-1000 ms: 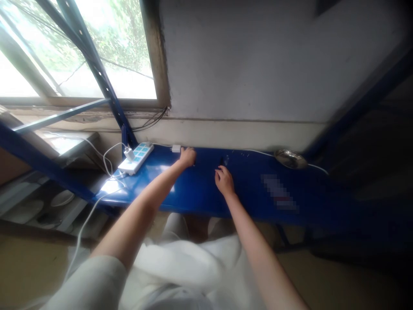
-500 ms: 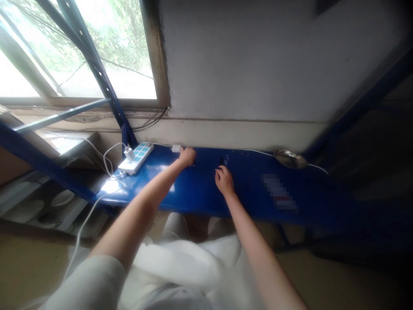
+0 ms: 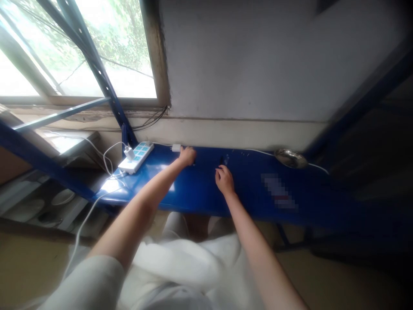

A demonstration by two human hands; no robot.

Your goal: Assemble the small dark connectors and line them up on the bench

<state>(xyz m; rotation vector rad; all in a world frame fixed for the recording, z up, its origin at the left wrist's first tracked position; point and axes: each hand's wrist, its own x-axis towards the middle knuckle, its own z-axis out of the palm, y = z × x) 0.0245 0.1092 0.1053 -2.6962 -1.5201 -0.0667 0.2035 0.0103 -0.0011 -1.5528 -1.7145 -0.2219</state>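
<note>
My left hand (image 3: 187, 156) rests at the back of the blue tabletop (image 3: 200, 193), fingers curled down. What they hold, if anything, is hidden, though a small dark spot shows at their right side. Just left of this hand, close to the fingers, lies a white plug adapter (image 3: 176, 147). My right hand (image 3: 225, 179) is closed nearer the front, thumb and fingertips together pointing left. Anything in that pinch is too small to name. Right beyond it lie a small clear piece (image 3: 226, 159) and a dark bit that I cannot identify.
A white power strip (image 3: 137, 158) with a white plug (image 3: 129, 153) and cable stands at the left end. At the back right sits a shiny metal dish (image 3: 291, 158) with a white cord beside it. Tiny bits (image 3: 244, 153) lie near the wall. Blue uprights (image 3: 106, 86) frame the table.
</note>
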